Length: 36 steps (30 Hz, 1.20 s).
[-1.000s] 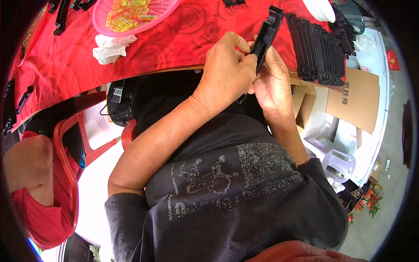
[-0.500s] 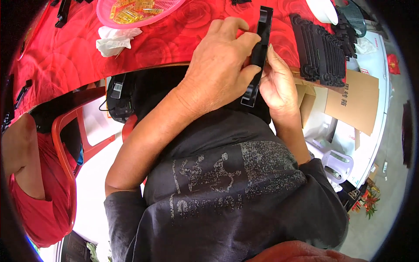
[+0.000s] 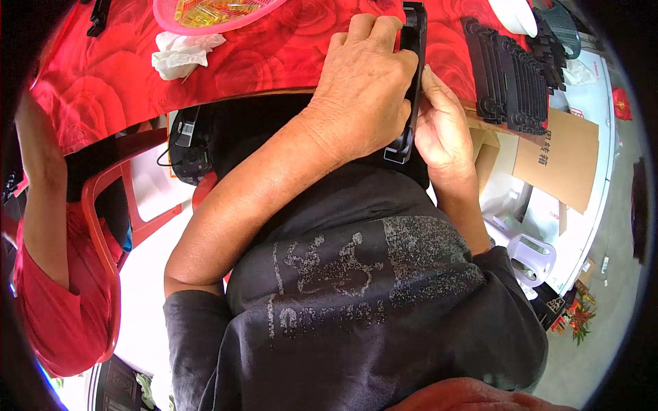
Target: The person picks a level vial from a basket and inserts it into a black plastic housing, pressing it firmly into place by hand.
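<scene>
A long, narrow black plastic piece [image 3: 415, 27] with a channel-like inside stands lengthwise before me, over the table's near edge. From its left side my left hand [image 3: 367, 89] closes on it, fingers bent and pressed along its middle; the fingertips are partly hidden. On the opposite side my right hand [image 3: 444, 130] supports the same piece, thumb along its edge and palm turned up. The lower end of the piece sticks out below both hands, near my dark shirt.
A red rose-patterned cloth [image 3: 253, 72] covers the table. On it are a pink basket [image 3: 188, 27] of yellowish clear parts, crumpled white tissue [image 3: 181, 55] and a row of black plastic pieces [image 3: 507, 82]. Cardboard [image 3: 558, 161] stands right; a person in red [image 3: 62, 294] sits left.
My left hand has shifted slightly up and right, its fingers closing further over the black piece. The person at left has moved an arm up toward the table.
</scene>
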Each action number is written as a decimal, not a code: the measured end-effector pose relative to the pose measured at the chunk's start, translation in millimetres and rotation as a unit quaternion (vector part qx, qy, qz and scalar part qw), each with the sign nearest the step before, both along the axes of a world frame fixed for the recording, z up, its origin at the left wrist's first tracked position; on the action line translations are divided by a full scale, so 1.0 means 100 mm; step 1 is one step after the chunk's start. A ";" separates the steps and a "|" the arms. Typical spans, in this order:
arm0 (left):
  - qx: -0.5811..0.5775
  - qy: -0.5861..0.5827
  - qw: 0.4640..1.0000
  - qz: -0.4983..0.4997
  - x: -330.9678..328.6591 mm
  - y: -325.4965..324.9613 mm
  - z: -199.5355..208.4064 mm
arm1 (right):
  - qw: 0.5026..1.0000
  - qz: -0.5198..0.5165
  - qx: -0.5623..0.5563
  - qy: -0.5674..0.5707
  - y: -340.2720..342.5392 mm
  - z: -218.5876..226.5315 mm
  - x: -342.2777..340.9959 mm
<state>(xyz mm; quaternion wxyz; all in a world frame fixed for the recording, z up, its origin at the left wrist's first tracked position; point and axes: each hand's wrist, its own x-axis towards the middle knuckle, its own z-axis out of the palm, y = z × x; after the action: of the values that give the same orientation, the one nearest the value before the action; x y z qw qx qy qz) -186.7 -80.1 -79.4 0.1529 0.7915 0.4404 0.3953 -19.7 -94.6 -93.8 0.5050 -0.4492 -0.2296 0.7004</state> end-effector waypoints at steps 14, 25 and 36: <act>-0.034 -0.017 0.999 0.019 0.22 -0.04 0.06 | 1.000 -0.006 -0.020 -0.009 -0.03 0.07 0.17; -0.060 -0.038 0.997 0.004 0.31 -0.01 0.07 | 0.999 0.009 0.030 -0.037 0.02 0.14 0.26; -0.098 -0.096 0.990 -0.010 0.33 -0.01 0.05 | 1.000 0.008 0.012 0.001 0.04 0.13 0.37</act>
<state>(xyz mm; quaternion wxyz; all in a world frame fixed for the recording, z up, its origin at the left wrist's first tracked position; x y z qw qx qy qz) -153.6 -81.5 -74.2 0.2757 0.7354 0.4519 0.4230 17.4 -90.5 -80.5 0.5046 -0.4408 -0.2408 0.7022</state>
